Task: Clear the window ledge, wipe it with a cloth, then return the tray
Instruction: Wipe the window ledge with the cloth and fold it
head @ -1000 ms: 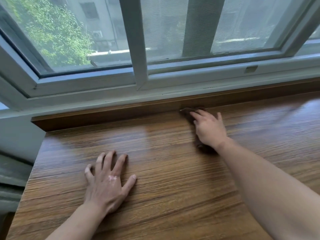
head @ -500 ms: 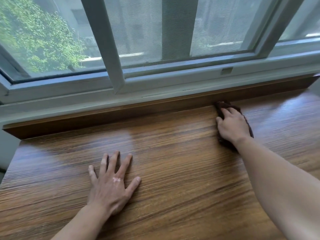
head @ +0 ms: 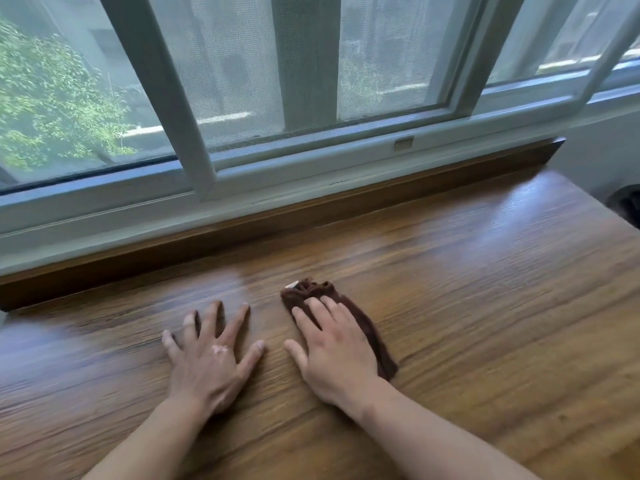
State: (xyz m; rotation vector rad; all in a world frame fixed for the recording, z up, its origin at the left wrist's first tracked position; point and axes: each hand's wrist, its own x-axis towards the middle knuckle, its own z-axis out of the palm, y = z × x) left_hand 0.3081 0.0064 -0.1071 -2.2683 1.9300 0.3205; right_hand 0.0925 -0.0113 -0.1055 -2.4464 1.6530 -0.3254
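- The right hand [head: 337, 355] is laid flat on the brown cloth [head: 349, 320], fingers straight and pressing it onto the wooden ledge [head: 485, 289]; nothing is clasped or pinched.
- The left hand [head: 211, 355] is spread flat on the bare wood just beside the right hand, fingers splayed, holding nothing.
- The cloth is bunched at its far end, where a small pale tag shows, and only part of it is covered by the palm; it could be rolled or slipped out from under the flat fingers, since it is held by pressure alone.
- A strip along the raised wooden lip [head: 311, 216] at the back could be missed, because the cloth lies well forward of it.
- Weight appears to be leaned on the left hand; fresh marks could be left on wood judged to be already wiped.
- The window frame [head: 194, 140] stands behind the lip and is not touched by either hand.
- No container is seen on the ledge. The tray is not in view, so its place and contents cannot be told; its return is judged to be not yet done.
- A dark object [head: 627, 206] at the right edge is too cut off to identify.
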